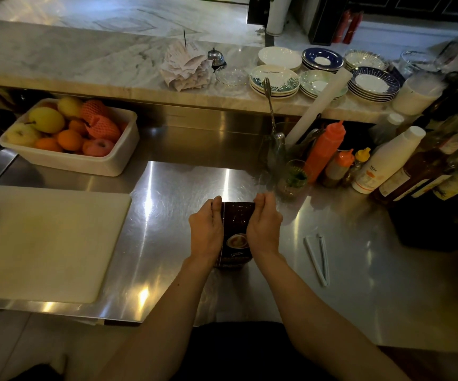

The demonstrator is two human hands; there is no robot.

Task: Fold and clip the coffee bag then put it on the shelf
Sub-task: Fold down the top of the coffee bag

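On the steel counter, near its front edge: dark coffee bag, upright, pinched between both hands. Left hand clasping the bag's left edge, fingers curled over the top corner. Right hand clasping the right edge, fingers closed on the other top corner. White clip flat on the counter to the right, apart from the bag, untouched. White cutting board to the left, tub of fruit behind it.

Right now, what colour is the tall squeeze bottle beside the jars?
Orange: the tall plastic squeeze bottle shows best in the head view.
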